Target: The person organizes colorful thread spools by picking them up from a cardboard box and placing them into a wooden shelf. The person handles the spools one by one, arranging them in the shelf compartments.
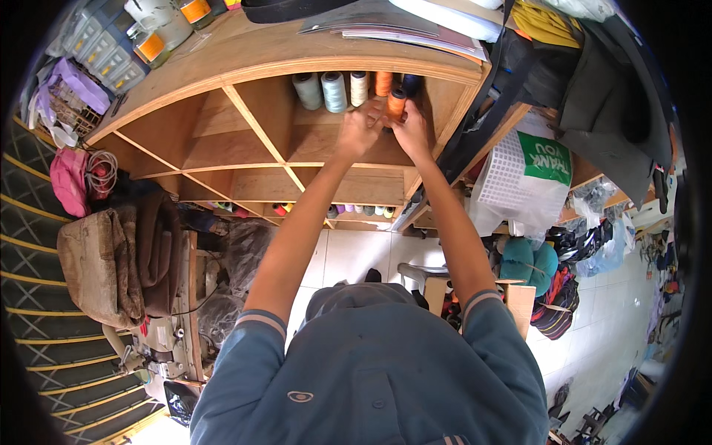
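Both my arms reach into the upper right compartment of a wooden shelf. My right hand is closed around an orange thread cone, held upright. Just left of that cone is my left hand, its fingers loosely bent and apart; whether a fingertip touches the cone is hard to see. Behind the hands stand a grey thread cone, a light blue thread cone, a cream thread cone, another orange thread cone and a dark blue thread cone.
The wooden shelf has several compartments, with small spools in a lower one. Papers lie on top. To the right hangs a white and green plastic bag. Folded brown fabric and a sewing machine are at left.
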The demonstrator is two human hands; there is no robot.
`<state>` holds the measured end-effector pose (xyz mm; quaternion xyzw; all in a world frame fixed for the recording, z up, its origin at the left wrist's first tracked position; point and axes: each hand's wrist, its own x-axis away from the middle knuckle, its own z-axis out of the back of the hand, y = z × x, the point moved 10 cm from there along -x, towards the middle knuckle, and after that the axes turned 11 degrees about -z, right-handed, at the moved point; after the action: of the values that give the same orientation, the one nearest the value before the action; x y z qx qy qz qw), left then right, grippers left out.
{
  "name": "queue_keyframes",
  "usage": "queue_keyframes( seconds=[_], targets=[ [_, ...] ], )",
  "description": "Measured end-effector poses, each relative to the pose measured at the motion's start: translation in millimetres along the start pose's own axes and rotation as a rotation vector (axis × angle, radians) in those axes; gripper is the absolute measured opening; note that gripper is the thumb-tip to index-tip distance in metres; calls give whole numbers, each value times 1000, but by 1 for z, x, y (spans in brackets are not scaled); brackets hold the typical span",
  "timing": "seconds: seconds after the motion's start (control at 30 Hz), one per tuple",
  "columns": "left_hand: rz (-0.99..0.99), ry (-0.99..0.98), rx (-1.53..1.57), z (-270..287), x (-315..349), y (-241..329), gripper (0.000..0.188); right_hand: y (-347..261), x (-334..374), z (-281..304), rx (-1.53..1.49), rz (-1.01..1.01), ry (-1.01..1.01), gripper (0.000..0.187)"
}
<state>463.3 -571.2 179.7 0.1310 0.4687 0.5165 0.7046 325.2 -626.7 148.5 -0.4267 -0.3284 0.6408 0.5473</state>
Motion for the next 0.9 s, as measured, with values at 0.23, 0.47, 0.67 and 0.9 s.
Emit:
queue_keyframes(
  seconds=[0.23,0.47,0.67,0.9],
  targets=[
    [42,-2,-76,5,12,-23,33,-19,-21,-8,-13,19,-6,41],
    [76,24,-40,1,22,-37,28,-24,-46,-16,-4,235,94,44],
    [19,128,-79,8,33,-36,19,-19,-40,-29,1,134,24,53],
    [-9,170,-29,2,36,-37,17,10,-8,-9,8,181,208,55]
  ],
)
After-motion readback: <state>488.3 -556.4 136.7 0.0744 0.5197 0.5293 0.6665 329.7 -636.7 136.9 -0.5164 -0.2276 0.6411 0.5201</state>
